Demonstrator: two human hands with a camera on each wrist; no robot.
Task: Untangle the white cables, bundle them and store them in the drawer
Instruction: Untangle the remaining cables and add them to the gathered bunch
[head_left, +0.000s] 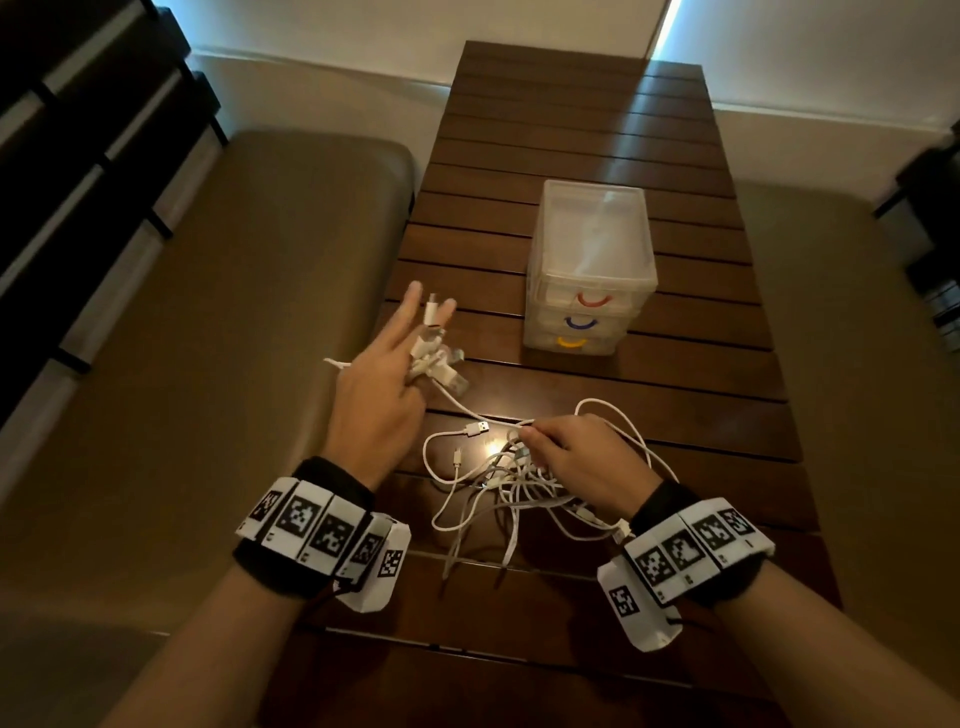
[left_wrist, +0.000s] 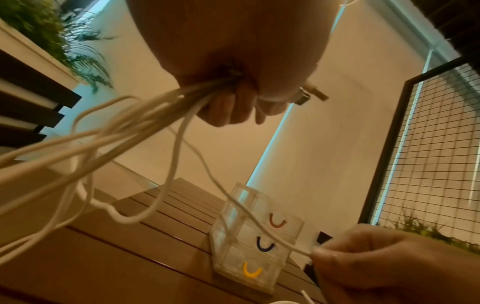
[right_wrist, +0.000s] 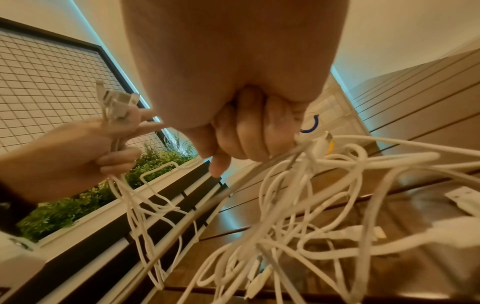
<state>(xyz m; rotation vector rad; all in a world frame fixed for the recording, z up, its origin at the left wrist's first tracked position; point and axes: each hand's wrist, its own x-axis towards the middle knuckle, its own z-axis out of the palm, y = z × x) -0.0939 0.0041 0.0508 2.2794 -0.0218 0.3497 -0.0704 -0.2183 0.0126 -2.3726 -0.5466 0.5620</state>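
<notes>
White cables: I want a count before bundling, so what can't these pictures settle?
- Number of white cables: head view, strands overlap in one tangle, part under the right hand.
- Left hand grip: left wrist view, the palm hides where the strands run.
- Drawer unit contents: frosted plastic walls, dim light.
- Tangle's far ends: right wrist view, cut off by the frame edge, blurred.

A home lounge: slatted wooden table (head_left: 597, 130), cushioned benches (head_left: 260, 286), potted greenery (right_wrist: 78, 205).
</notes>
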